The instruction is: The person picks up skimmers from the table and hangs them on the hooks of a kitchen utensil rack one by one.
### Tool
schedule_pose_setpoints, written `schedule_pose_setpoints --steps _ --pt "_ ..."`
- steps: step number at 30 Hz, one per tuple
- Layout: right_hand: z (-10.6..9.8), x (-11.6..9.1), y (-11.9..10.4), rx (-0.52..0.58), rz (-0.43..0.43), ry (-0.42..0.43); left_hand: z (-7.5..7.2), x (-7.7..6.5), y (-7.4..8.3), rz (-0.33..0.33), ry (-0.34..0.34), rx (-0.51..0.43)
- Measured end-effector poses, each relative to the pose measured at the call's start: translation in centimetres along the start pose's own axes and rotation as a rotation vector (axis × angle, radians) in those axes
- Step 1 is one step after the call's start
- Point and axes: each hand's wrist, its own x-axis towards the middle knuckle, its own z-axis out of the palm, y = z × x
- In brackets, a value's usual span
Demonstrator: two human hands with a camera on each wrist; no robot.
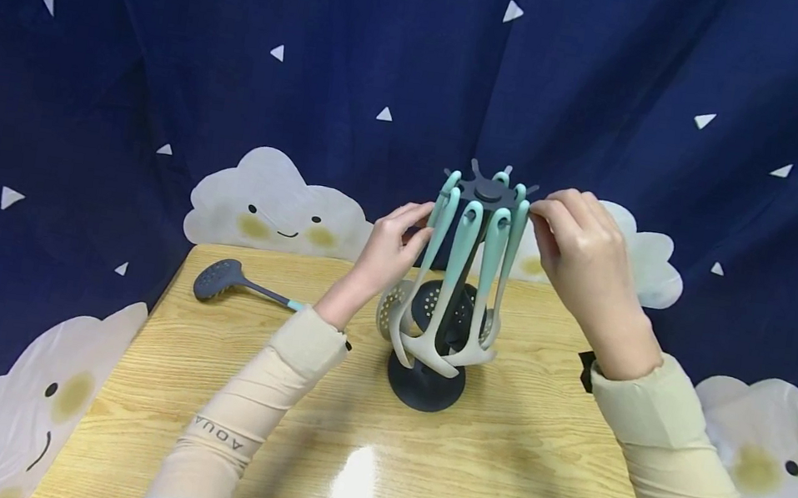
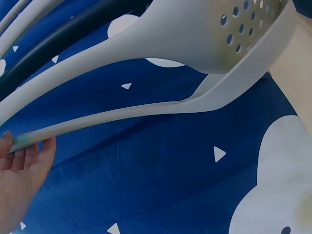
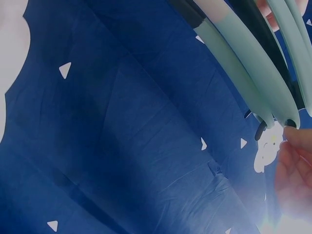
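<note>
A dark rotating-style utensil rack (image 1: 424, 391) stands upright, with several kitchen utensils hanging round it by their teal handle ends. On its left side my left hand (image 1: 393, 247) holds the teal part of a pale grey utensil (image 2: 112, 115) between thumb and fingers. That utensil's bent head overlaps a pale skimmer (image 2: 209, 36) in the left wrist view. My right hand (image 1: 588, 253) is at the rack's upper right. Its thumb and finger pinch at a dark hook tip (image 3: 290, 123), right where a teal handle (image 3: 258, 63) hangs from it.
A dark slotted spoon (image 1: 219, 279) with a teal handle lies on the wooden table (image 1: 492, 463), left of the rack, its handle partly behind my left forearm. Behind the table hangs a navy curtain (image 1: 365, 43) with white triangles and smiling clouds.
</note>
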Motion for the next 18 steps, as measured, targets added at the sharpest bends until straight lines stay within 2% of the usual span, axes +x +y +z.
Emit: schedule_pose_setpoints --steps 18 --pt "0.00 -0.07 -0.06 0.012 0.006 0.017 0.24 -0.27 0.01 -0.015 0.003 -0.041"
